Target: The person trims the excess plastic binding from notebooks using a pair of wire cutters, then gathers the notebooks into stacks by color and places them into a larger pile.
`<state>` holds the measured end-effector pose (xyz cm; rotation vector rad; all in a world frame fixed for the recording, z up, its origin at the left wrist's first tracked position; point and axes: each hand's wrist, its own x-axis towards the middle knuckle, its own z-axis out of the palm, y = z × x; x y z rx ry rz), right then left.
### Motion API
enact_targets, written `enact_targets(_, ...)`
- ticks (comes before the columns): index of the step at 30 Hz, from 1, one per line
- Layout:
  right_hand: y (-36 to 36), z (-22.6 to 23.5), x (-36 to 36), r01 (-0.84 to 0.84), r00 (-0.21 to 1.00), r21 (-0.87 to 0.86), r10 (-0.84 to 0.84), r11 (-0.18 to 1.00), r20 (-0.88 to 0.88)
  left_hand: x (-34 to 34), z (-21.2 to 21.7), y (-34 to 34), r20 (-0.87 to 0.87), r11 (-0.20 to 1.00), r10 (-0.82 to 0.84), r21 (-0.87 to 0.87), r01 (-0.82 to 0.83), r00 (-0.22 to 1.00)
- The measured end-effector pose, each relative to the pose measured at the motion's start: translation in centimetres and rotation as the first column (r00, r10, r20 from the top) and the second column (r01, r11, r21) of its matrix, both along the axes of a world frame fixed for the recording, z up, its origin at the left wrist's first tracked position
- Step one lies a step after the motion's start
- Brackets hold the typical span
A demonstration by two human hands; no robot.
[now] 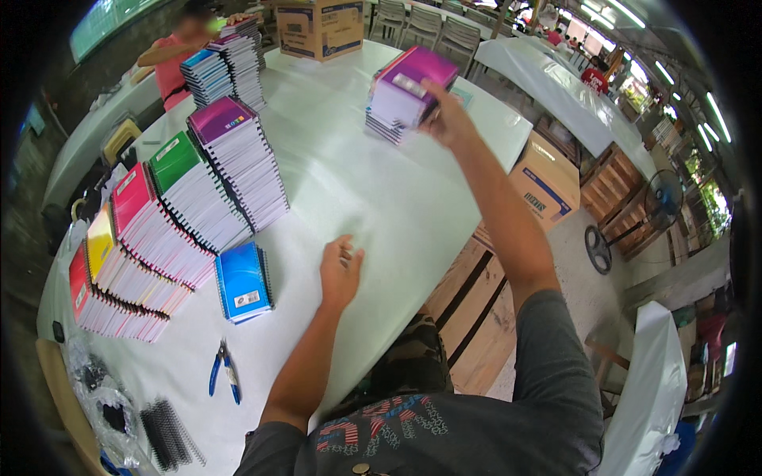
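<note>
Far to the right on the table, a stack of purple-covered spiral notebooks (411, 78) stands with its white page edges toward me. My right hand (446, 119) grips the near right corner of its top, fingers over the purple cover and thumb down the side. How many notebooks it grips is hidden. My left hand (340, 274) hovers over or rests on the white table, fingers loosely curled and apart, holding nothing. Left of it lies a small pile of blue spiral notebooks (243, 279). Blue-handled cutting pliers (224, 373) lie nearer me.
Tall notebook stacks with purple (222, 119), green (175, 161), pink (132, 194), yellow (100, 240) and red (78, 283) covers line the left. Black spiral coils (168, 435) lie near left. Cardboard boxes (321, 30) and a fan (663, 200) stand around. Another person (171, 59) works at back left.
</note>
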<state>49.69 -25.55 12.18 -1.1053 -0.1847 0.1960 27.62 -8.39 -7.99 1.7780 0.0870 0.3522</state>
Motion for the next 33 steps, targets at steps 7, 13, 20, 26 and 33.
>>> enact_targets(7, 0.7, 3.0, 13.1, 0.202, 0.963, -0.064, -0.21, 0.977, -0.168, 0.2, 1.8, 0.1, 0.022, 0.962, -0.1, 0.258, 0.091, 0.995)
enact_targets(13, 0.3, 1.2, 17.6, 0.294, 0.897, -0.046, -0.293, 0.955, -0.331, 0.6, 1.7, 0.0, 0.017, 0.973, -0.108, 0.208, 0.102, 0.994)
enact_targets(20, 2.1, 0.9, 16.9, 0.272, 0.86, -0.22, -0.339, 0.937, -0.381, 0.8, 1.5, 0.4, 0.05, 0.969, -0.101, 0.232, 0.087, 0.994)
enact_targets(26, 0.8, 2.9, 16.6, 0.276, 0.873, -0.244, -0.349, 0.93, -0.342, 1.0, 1.1, -0.1, 0.115, 0.969, -0.111, 0.231, 0.082, 0.987)
enact_targets(33, 5.3, 4.0, 6.4, 0.236, 0.83, -0.264, -0.335, 0.935, -0.445, 0.5, 1.2, 0.8, 0.08, 0.98, -0.051, 0.196, 0.034, 0.995)
